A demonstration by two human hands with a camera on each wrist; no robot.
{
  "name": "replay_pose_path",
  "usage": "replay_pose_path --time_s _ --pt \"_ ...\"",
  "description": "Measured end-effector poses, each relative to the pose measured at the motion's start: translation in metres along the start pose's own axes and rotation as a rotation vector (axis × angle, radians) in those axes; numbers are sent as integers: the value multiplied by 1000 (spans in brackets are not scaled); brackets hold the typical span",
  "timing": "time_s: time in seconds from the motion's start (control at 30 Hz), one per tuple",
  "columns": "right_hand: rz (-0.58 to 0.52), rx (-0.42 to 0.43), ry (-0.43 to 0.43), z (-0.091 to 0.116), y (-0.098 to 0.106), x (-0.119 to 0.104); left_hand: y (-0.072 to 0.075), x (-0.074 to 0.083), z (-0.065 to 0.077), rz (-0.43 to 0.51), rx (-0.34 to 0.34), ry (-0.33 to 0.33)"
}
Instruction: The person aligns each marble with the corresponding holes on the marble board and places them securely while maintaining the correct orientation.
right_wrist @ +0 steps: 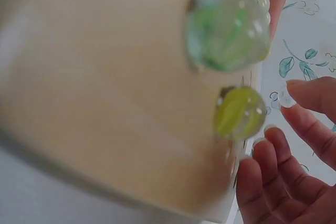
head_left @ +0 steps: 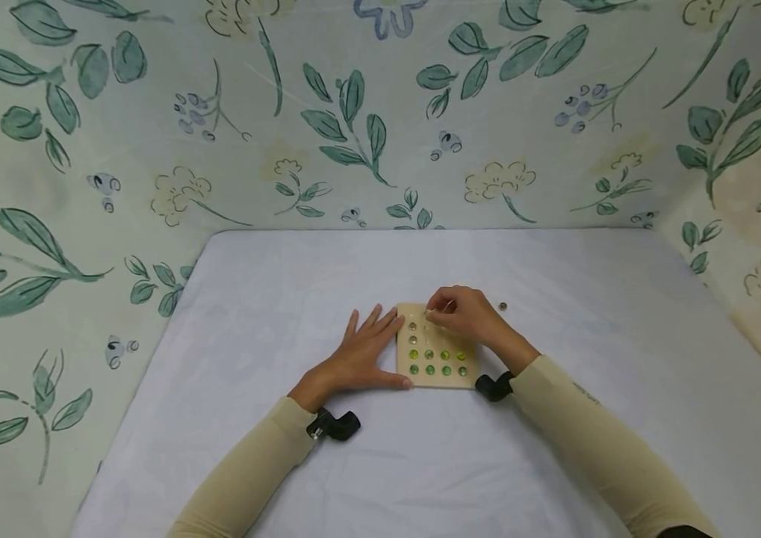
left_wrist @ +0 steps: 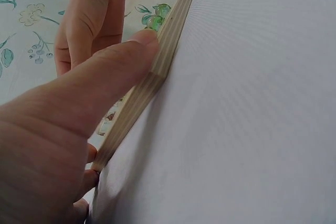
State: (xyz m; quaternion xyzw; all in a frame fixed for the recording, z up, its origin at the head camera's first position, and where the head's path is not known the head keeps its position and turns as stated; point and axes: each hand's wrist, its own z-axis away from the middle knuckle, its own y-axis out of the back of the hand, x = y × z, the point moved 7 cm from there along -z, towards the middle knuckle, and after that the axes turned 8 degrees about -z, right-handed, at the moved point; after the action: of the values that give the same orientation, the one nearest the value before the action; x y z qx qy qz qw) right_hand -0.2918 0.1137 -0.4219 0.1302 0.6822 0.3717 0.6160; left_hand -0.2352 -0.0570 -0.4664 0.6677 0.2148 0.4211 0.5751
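Observation:
A light wooden board (head_left: 443, 380) lies on the white cloth with glass marbles standing in rows on it. The nearest row holds green marbles (head_left: 430, 370); yellow marbles (head_left: 444, 355) are mostly in the row behind, and two clear ones (head_left: 412, 333) stand along the left side. My left hand (head_left: 361, 359) has its fingers spread against the board's left edge, its thumb at the near left corner. Over the far part of the board, my right hand (head_left: 466, 314) pinches a clear marble (right_wrist: 286, 96) between thumb and index finger. In the head view the hand hides part of the board.
A small dark round piece (head_left: 503, 306) lies on the cloth just right of my right hand. The white-covered table (head_left: 326, 276) ends at a floral fabric backdrop (head_left: 232, 149). Black wrist cameras (head_left: 493, 387) sit at both cuffs, the right one near the board's corner.

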Motion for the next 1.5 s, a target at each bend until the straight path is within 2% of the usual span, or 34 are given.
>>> replay_pose_path --time_s 0.17,0.47,0.9,1.5 --pt "7 -29 -7 -1 -3 -4 0 -1 0 -9 -1 0" --pt "-64 -55 -9 -3 -14 -8 0 0 0 -5 10 -16" --pt "-46 -59 -98 -9 -19 -5 3 2 1 -9 8 -18" --pt "-34 -82 -170 -13 -23 -3 4 3 2 -4 6 -24"
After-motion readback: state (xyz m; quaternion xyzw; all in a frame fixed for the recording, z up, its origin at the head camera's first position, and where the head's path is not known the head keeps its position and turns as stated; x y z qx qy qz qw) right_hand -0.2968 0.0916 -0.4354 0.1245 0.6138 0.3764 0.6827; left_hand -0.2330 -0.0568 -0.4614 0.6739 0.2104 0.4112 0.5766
